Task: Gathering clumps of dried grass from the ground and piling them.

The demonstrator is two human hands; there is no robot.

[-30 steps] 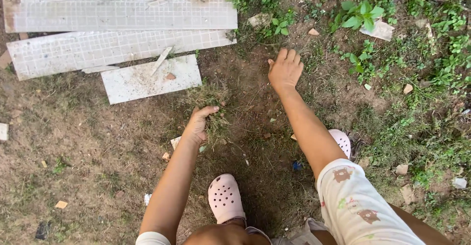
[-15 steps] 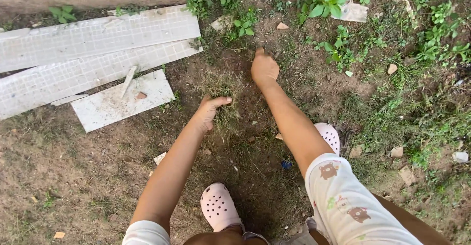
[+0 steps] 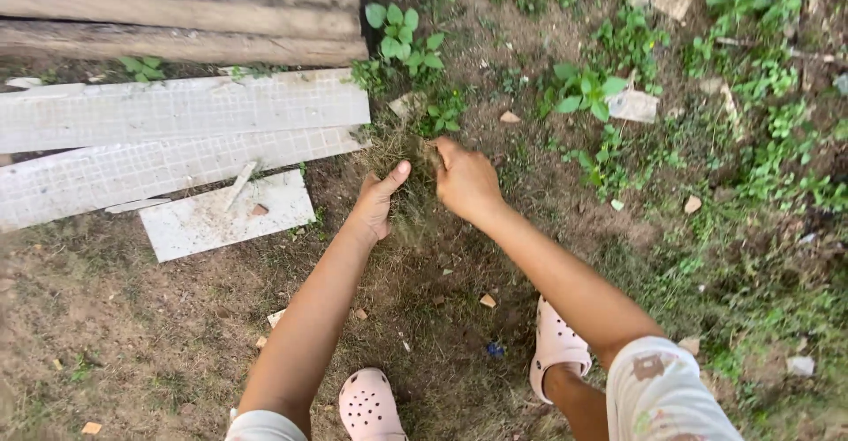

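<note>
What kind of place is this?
Most likely a backyard or garden plot, outdoors. Bare soil with weeds, weathered planks and white tile strips lying on the ground. Both hands, left hand and right hand, are at a dry grass tuft.

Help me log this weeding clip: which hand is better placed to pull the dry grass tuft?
Probably the right hand: it appears closed over the top of the dry grass tuft, while the left hand rests open beside it, thumb raised.
</note>
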